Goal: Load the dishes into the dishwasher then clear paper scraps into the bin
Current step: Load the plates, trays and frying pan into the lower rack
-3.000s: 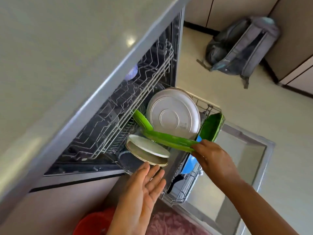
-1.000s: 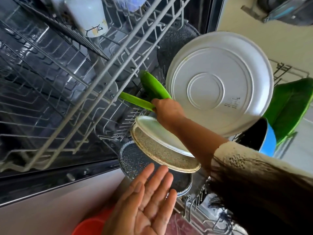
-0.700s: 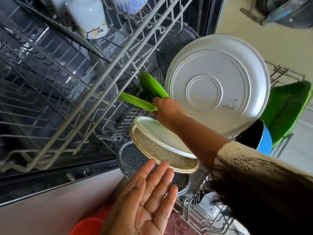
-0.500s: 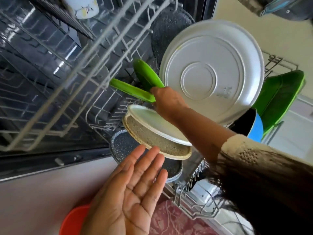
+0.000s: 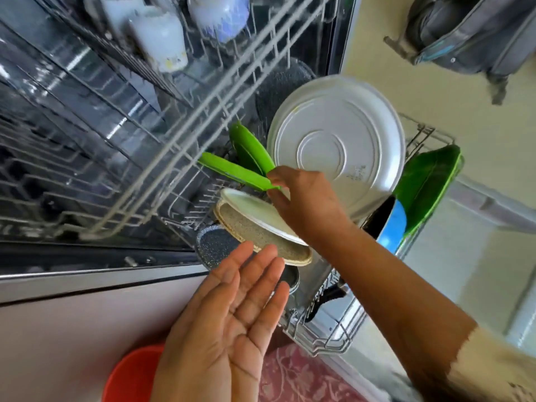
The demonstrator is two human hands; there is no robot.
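Our right hand (image 5: 307,201) pinches the near end of a green plate (image 5: 236,172) standing in the lower rack (image 5: 327,338), while our left hand (image 5: 229,323) hovers flat, palm up, holding nothing. Just beside the green plate lean a second green plate (image 5: 251,149), a large steel plate (image 5: 336,149) and two cream plates (image 5: 255,224). Mugs (image 5: 162,39) sit in the upper rack (image 5: 174,126).

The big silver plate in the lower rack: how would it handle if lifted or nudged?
The silver plate looks like thin metal: probably stiff, light for its size, not fragile. It stands on edge, so a nudge might tip or roll it. Its smooth sheen suggests it's slippery.
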